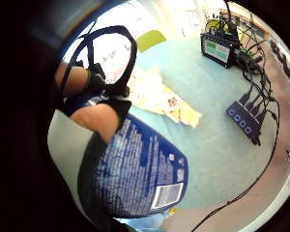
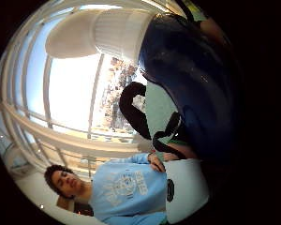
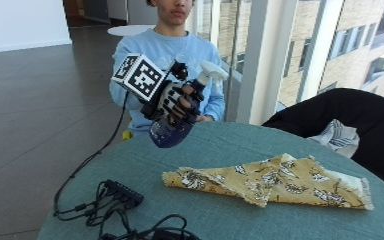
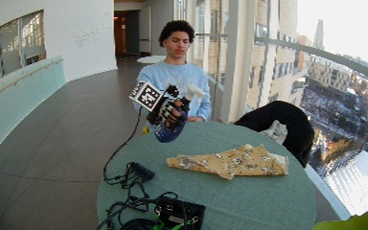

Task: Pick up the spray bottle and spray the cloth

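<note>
While the cloth (image 3: 272,186) lies on the table (image 3: 198,150), the right hand (image 3: 175,102) has its grip clamped on the raised spray bottle (image 3: 179,122).

Glossy plastic spray bottle (image 3: 176,125); frayed woven cloth (image 3: 272,184) on matt tablecloth (image 3: 198,155).

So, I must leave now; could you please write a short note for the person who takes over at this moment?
Right hand: grips the spray bottle, lifted above the table on the person's side, nozzle up.
Cloth: folded yellow patterned cloth, lying flat on the table, apart from the bottle.
Done: bottle picked up.
Left: bring the nozzle toward the cloth and spray it; no spray visible yet.
Also on the table: a black cable hub with cables near the edge.
</note>
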`<state>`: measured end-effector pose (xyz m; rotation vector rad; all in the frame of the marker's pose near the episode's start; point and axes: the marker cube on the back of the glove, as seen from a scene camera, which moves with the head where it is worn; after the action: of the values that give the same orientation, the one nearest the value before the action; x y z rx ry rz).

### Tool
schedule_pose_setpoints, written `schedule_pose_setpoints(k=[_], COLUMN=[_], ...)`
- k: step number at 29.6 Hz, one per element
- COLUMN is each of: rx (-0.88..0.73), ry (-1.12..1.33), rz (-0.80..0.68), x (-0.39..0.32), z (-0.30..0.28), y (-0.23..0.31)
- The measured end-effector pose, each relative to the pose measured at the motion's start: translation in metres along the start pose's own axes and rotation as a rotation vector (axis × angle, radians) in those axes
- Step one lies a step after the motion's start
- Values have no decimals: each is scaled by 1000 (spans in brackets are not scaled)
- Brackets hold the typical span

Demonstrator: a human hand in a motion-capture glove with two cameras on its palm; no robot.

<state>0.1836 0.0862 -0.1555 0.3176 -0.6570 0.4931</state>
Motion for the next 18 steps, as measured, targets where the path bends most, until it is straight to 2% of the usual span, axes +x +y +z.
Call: schedule_pose_setpoints(k=[18], rx=[-194], ry=[48], rz=[188], x=[-9], z=[36], y=[-22])
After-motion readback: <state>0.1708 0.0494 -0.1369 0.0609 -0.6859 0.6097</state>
